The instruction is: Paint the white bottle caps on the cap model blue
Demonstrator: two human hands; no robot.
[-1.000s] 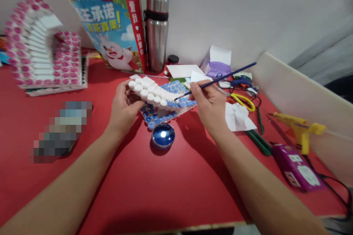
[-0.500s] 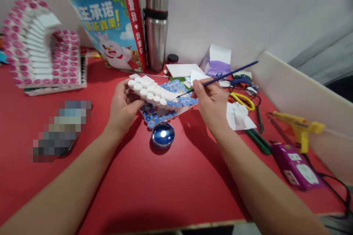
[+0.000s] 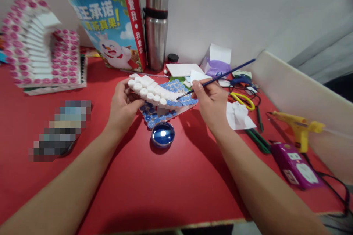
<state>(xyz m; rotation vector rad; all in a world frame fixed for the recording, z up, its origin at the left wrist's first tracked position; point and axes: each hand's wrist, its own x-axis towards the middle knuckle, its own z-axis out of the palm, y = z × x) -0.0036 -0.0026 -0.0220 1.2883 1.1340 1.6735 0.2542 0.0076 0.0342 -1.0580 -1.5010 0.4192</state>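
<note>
My left hand (image 3: 124,103) grips the left end of a craft model (image 3: 161,97) built from rows of small bottle caps, some white and some painted blue, tilted up off the red table (image 3: 154,187). My right hand (image 3: 211,104) pinches a thin blue paintbrush (image 3: 220,77). Its tip touches the caps near the middle of the model. A small round dish of blue paint (image 3: 163,134) sits on the table just in front of the model.
A similar pink-capped model (image 3: 41,47) stands at the far left. A printed bag (image 3: 110,18) and a steel flask (image 3: 156,31) stand at the back. Right of my hand lie yellow scissors (image 3: 242,101), paper scraps, pens, a yellow glue gun (image 3: 299,130) and a purple box (image 3: 295,167).
The brush tip has shifted slightly along the caps; both hands and the model stay almost where they were.
</note>
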